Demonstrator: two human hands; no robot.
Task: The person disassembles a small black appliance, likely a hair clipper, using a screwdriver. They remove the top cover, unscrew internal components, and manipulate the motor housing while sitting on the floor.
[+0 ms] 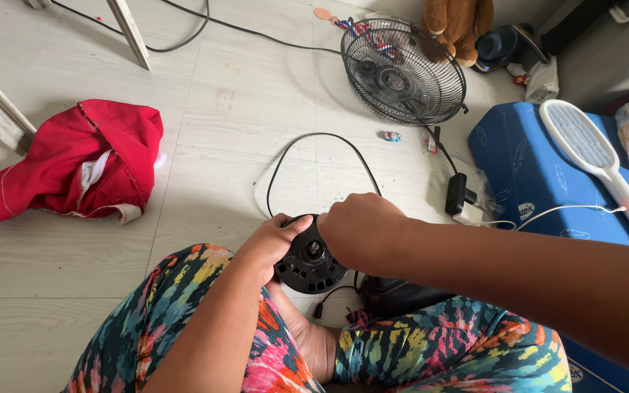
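A round black fan motor housing (309, 262) with a short metal shaft at its centre sits above my lap. My left hand (271, 244) grips its left rim. My right hand (362, 229) is closed over its upper right edge, fingers hidden behind the knuckles. A black power cord (313, 137) loops from the housing across the floor. The black wire fan grille (402, 73) lies on the floor further away, apart from both hands.
A red cloth (74, 164) lies at the left by white furniture legs (131, 33). A blue mattress (533, 171) with a white racket-shaped swatter (595, 156) is at the right. A black adapter (456, 193), a brown plush toy (456, 25) and small bits lie around.
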